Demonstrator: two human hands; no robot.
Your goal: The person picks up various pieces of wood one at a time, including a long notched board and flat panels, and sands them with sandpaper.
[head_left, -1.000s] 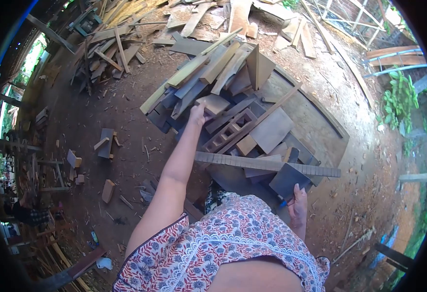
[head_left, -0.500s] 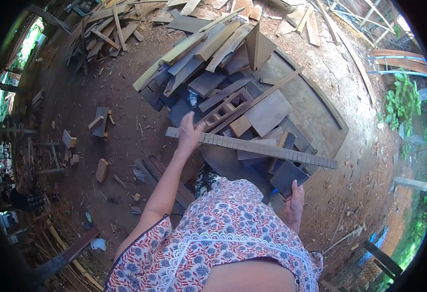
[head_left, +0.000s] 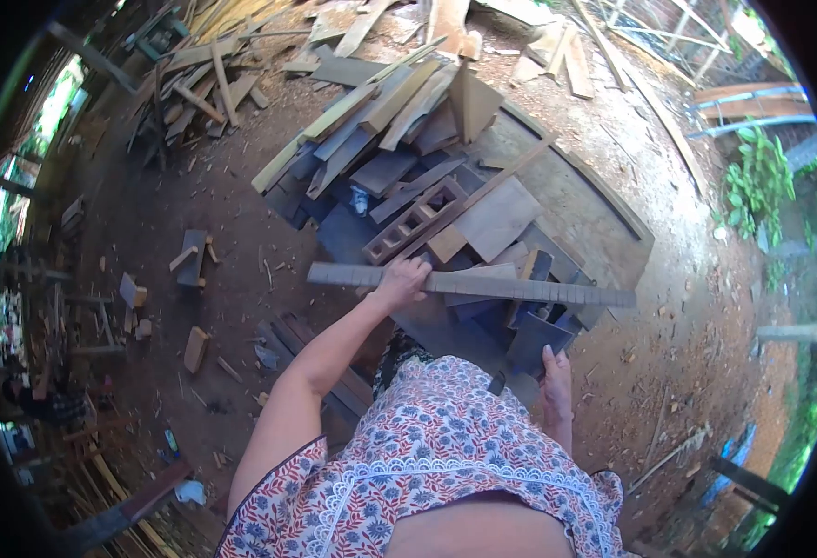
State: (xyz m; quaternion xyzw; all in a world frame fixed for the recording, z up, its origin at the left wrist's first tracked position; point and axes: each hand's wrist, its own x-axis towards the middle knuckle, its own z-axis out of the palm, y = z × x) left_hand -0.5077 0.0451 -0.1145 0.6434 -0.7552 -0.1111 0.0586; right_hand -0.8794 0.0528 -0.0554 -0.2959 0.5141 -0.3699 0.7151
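A long thin wooden strip, its edge marked with evenly spaced lines, lies crosswise in front of me over a heap of boards. My left hand is closed around it, left of its middle. At the lower right my right hand has its thumb against the edge of a dark flat board and appears to grip it; its other fingers are partly hidden. Just beyond my left hand rests a narrow wooden frame with several square openings. Beside that frame lies a pale square board.
Planks are stacked at the far side of the heap, on a wide panel. A small wooden stool and a loose block are on the dirt floor at left. More scrap wood is piled at the upper left.
My left hand has moved right and closed on the marked strip, which has turned slightly toward level. My right hand stays at the dark board. The view has shifted a little.
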